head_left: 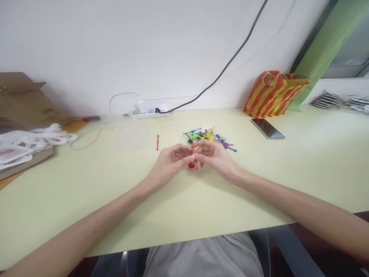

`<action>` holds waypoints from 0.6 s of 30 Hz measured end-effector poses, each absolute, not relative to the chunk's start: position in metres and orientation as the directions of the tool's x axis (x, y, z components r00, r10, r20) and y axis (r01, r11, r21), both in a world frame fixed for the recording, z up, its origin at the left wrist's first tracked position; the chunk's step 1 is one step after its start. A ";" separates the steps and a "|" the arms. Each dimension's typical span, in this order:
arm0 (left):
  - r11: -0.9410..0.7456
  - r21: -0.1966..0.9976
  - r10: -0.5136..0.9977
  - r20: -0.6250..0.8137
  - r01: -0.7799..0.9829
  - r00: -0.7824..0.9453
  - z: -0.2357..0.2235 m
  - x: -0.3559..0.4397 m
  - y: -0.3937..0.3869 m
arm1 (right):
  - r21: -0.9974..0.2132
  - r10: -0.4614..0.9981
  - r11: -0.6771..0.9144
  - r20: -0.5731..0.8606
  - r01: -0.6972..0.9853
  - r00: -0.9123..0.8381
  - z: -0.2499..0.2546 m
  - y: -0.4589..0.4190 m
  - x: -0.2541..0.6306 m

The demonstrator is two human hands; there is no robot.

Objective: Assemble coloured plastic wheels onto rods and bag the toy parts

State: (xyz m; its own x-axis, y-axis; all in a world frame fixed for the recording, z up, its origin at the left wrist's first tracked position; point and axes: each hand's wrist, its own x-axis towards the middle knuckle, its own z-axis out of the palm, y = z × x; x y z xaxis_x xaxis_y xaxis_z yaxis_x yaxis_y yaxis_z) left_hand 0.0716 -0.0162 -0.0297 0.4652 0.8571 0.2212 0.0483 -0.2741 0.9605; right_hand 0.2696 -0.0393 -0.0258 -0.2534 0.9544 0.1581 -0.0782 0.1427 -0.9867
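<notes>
Just above the middle of the table, my two hands meet at the fingertips. My left hand [175, 159] pinches a small red plastic piece that ends below in a round red disc [191, 165] with a clear rim. Between the fingers of my right hand [213, 156] is a thin red plastic stick [197, 166], standing nearly upright against the red piece. The fingertips hide where the two parts meet. Right behind my hands lies a pile of small coloured plastic pieces [209, 134], some arrow-shaped. A separate red arrow-shaped stick [157, 142] rests to the left.
A phone [268, 128] and a red-and-yellow striped bag [272, 94] are at the back right. A power strip [151, 112] with a black cable runs along the wall. White plastic bags [31, 140] and a cardboard box [25, 98] occupy the left end.
</notes>
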 end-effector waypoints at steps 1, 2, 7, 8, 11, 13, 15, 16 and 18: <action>-0.262 0.964 0.855 0.209 0.048 0.475 -0.029 0.072 -0.016 | -0.987 0.950 0.134 0.154 -0.092 -0.270 -0.026 -0.039 0.270; -0.252 0.966 0.849 0.196 0.049 0.491 -0.027 0.071 -0.017 | -0.986 0.947 0.124 0.152 -0.113 -0.282 -0.025 -0.039 0.270; -0.250 0.966 0.807 0.174 0.059 0.565 -0.021 0.069 -0.017 | -0.971 0.919 0.054 0.139 -0.231 -0.369 -0.026 -0.040 0.272; -0.258 0.964 0.797 0.178 0.058 0.577 -0.020 0.069 -0.018 | -0.970 0.913 0.041 0.134 -0.241 -0.384 -0.026 -0.040 0.272; -0.326 0.941 0.778 0.215 0.087 0.590 -0.017 0.069 -0.020 | -0.965 0.905 0.020 0.129 -0.261 -0.406 -0.028 -0.040 0.273; -0.399 0.907 0.768 0.252 0.132 0.589 -0.015 0.069 -0.024 | -0.963 0.901 0.019 0.134 -0.271 -0.414 -0.028 -0.040 0.274; -0.465 0.867 0.762 0.289 0.179 0.580 -0.014 0.071 -0.028 | -0.962 0.898 0.035 0.149 -0.270 -0.413 -0.028 -0.040 0.274; -0.491 0.849 0.762 0.310 0.197 0.568 -0.013 0.071 -0.031 | -0.963 0.899 0.049 0.158 -0.264 -0.409 -0.028 -0.040 0.275; -0.532 0.817 0.764 0.351 0.222 0.541 -0.012 0.071 -0.035 | -0.966 0.901 0.073 0.171 -0.248 -0.400 -0.026 -0.041 0.275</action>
State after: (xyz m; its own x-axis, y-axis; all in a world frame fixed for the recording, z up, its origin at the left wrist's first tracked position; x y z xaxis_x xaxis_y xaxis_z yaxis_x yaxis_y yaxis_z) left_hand 0.0715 -0.0347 -0.0120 0.5412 0.7642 0.3508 0.2215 -0.5320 0.8173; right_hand 0.2746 -0.0410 -0.0263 -0.3996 0.9006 0.1711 -0.2481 0.0735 -0.9660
